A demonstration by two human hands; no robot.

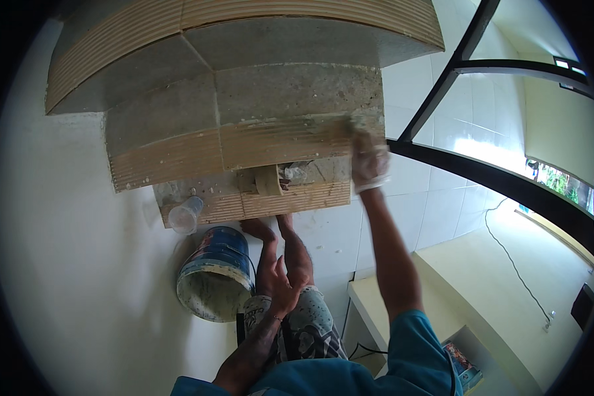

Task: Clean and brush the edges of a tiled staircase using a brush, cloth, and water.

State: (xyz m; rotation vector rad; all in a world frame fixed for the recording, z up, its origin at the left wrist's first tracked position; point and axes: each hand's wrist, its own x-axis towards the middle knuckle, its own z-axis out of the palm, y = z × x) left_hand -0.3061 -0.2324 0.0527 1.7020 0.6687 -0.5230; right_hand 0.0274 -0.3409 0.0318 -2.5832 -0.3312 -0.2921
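Note:
My right hand [370, 161], in a thin translucent glove, reaches to the right end of a tiled stair step [287, 136]. It is blurred, and its fingers are closed around a dark object at the step's edge, too blurred to name. Wet-looking pale smears lie along the ribbed nosing beside it. My left hand [286, 289] is bare, with fingers spread, over my knees. A clear plastic cup [185, 215] lies on the lower step at the left. Near the middle of that step is a cream cylindrical container [267, 180] with crumpled clear plastic [295, 172] beside it.
A blue bucket [215, 277] with a residue-coated inside stands left of my legs, against the white wall [114, 257]. Dark metal railing bars [480, 173] run along the right. Another ribbed step edge [307, 10] is above. Tiled floor [326, 242] lies below the stairs.

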